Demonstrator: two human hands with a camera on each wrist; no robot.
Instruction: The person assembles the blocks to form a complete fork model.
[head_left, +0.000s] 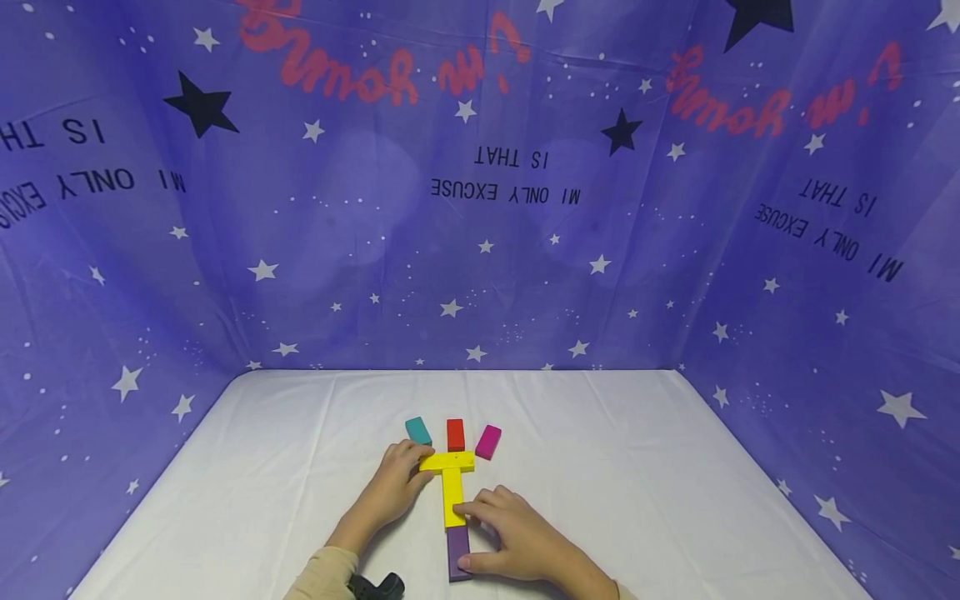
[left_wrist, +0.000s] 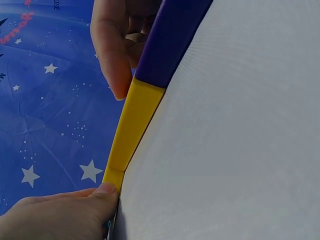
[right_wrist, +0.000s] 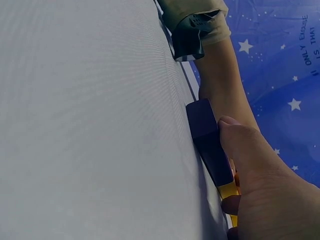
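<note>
On the white cloth, a yellow block lies crosswise, and a second yellow block runs from it toward me. A purple block continues that line at the near end. My left hand pinches the left end of the crosswise yellow block between thumb and fingers. With its thumb, my right hand touches the purple block near its close end, while the index fingertip rests on the lengthwise yellow block. The left wrist view shows the purple block meeting the yellow one end to end.
Beyond the crosswise block, a teal block, a red block and a magenta block fan out. A black strap device sits at the left wrist. Purple star-printed fabric hangs around the white table.
</note>
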